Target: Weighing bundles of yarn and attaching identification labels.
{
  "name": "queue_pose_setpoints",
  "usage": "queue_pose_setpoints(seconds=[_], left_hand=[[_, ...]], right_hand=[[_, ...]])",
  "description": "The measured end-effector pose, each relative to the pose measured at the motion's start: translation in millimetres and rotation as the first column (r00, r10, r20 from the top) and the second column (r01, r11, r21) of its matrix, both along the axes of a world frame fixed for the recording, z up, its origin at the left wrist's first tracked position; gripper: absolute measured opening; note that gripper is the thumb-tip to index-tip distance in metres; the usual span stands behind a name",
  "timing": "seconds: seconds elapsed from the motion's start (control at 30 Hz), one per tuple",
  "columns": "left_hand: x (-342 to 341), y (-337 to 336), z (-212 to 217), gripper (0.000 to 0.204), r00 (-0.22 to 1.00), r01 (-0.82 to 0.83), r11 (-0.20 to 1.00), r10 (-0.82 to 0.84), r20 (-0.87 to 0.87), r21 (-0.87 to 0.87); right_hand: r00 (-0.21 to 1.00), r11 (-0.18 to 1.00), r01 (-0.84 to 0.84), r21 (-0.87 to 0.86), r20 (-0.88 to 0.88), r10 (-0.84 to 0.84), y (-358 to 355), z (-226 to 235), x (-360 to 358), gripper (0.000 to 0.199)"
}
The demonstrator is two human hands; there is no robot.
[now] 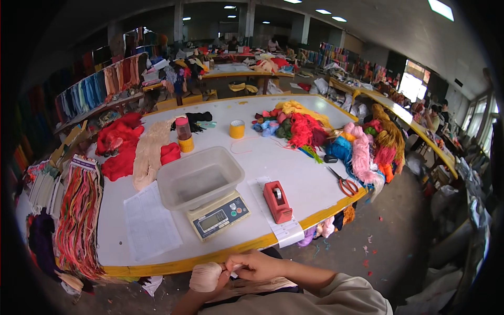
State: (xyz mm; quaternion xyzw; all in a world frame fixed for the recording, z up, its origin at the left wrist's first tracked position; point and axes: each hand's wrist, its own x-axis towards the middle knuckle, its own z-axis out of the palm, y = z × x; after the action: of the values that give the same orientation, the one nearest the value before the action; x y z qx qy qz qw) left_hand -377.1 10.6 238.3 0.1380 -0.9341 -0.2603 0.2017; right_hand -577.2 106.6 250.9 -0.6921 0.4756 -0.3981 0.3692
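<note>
Close to my body, just off the table's near edge, my left hand (pixel 224 279) grips a thick bundle of pale cream yarn (pixel 205 277). My right hand (pixel 256 265) meets it there, its fingers bent and pinched together at the bundle's right side. What lies between those right fingertips is mostly hidden, though a bit of pale strand shows. More cream yarn (pixel 265 286) stretches across my lap under the right forearm. On the table ahead stand a digital scale (pixel 219 214) with a translucent plastic tub (pixel 201 176) on it, and a red tape dispenser (pixel 277 202).
Paper sheets (pixel 152 223) lie left of the scale. Multicoloured yarn strands (pixel 79 215) and red yarn (pixel 121 147) cover the table's left side. Scissors (pixel 344 182) and heaped coloured yarn (pixel 307 128) are at the right. Tape rolls (pixel 237 129) stand farther back; people sit at another table.
</note>
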Motion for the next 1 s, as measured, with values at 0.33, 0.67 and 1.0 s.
queue_pose_setpoints(seconds=[0.33,0.67,1.0], left_hand=[[8.8,7.0,-6.3,0.024,0.994,-0.074,0.090,-0.071,0.081,0.993],[5.0,11.4,-20.7,0.014,0.949,-0.112,0.436,0.312,-0.034,0.893],[33.0,-29.6,-20.9,0.015,0.810,-0.230,0.662,0.537,-0.237,0.713]], right_hand=[[0.999,0.994,-0.018,-0.104,0.030,0.022,3.0,-2.1,3.8,0.015],[0.980,0.979,0.198,-0.037,0.001,-0.198,7.4,-11.9,8.7,0.036],[0.985,0.986,0.156,-0.055,-0.061,-0.160,18.5,-1.4,-24.8,0.024]])
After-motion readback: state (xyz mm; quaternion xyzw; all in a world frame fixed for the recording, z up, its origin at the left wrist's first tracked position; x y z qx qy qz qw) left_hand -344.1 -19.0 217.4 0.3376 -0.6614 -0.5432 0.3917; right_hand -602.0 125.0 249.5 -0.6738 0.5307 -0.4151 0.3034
